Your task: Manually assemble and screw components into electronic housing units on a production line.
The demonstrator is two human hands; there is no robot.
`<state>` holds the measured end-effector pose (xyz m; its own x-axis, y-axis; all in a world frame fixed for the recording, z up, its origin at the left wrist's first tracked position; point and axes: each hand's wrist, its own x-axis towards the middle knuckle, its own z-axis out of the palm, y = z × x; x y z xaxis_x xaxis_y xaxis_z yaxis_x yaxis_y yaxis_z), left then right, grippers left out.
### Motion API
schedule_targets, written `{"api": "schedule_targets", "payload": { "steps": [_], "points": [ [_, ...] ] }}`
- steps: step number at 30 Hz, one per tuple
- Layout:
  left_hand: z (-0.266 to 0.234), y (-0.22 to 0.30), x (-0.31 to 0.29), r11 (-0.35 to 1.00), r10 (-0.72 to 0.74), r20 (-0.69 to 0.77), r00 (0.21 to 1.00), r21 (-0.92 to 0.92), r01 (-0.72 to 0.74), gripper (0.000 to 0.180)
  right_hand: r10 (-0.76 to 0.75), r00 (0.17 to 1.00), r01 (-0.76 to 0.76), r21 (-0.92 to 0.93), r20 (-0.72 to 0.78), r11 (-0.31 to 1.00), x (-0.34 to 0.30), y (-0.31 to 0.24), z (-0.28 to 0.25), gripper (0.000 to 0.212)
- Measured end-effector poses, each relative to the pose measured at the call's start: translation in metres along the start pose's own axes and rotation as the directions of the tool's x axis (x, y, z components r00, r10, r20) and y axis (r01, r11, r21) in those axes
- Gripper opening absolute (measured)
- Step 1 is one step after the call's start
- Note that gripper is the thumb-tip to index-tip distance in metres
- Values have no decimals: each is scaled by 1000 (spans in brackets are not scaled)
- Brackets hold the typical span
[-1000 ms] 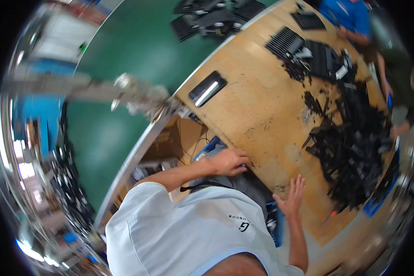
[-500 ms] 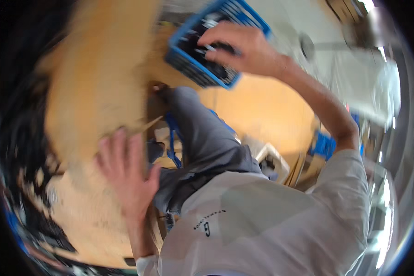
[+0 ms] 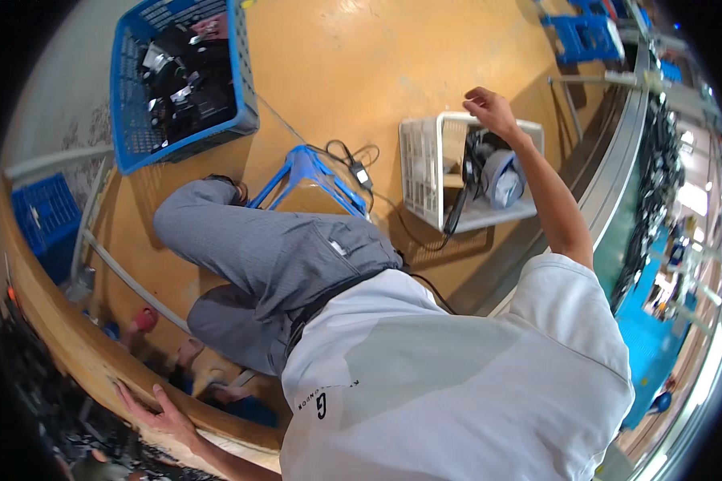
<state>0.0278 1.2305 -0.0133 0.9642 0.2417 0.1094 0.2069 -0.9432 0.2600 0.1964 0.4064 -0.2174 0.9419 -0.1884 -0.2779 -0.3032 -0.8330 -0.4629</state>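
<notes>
My left hand (image 3: 164, 415) rests with its fingers apart on the edge of the wooden table (image 3: 80, 341) at the lower left. Out to the right, my right hand (image 3: 493, 112) hovers by the upper rim of a white plastic crate (image 3: 422, 172). Its fingers are loosely bent and I see nothing between them. Inside the crate are a black cable and a round white-and-blue item (image 3: 503, 183). A blue plastic basket (image 3: 242, 76) at the upper left holds a jumble of small black parts (image 3: 186, 84).
A blue-framed stool (image 3: 303, 170) stands beside my legs, with a cable and adapter (image 3: 362, 175) on the floor. A metal-edged conveyor (image 3: 622, 184) carrying black parts curves along the right. Another blue stool (image 3: 582, 36) is at the upper right. Someone's feet (image 3: 188, 353) show under the table.
My view has turned right, away from the table. My right hand has left the blue basket, where it held a dark item, and is now by the white crate. My left hand stays on the table.
</notes>
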Motion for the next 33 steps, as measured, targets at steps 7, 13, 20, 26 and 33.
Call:
{"api": "schedule_targets", "payload": {
  "steps": [7,13,20,26,33],
  "points": [
    [11,-9,6,952,131,-3,991,281,-125,84,650,729,-683,288,216,671,-145,161,73,30],
    [12,-26,5,925,167,64,984,335,-179,85,818,378,-918,293,433,268,-255,189,177,39],
    [-18,-19,-22,903,74,54,996,420,-90,81,776,519,-814,484,358,321,-229,169,292,48],
    [-16,50,1,852,-161,-2,987,504,140,73,349,627,-667,712,696,-221,-221,84,267,57],
    [15,17,15,955,-117,-168,979,253,158,79,396,728,-633,770,559,77,-98,88,193,50]
  ]
}}
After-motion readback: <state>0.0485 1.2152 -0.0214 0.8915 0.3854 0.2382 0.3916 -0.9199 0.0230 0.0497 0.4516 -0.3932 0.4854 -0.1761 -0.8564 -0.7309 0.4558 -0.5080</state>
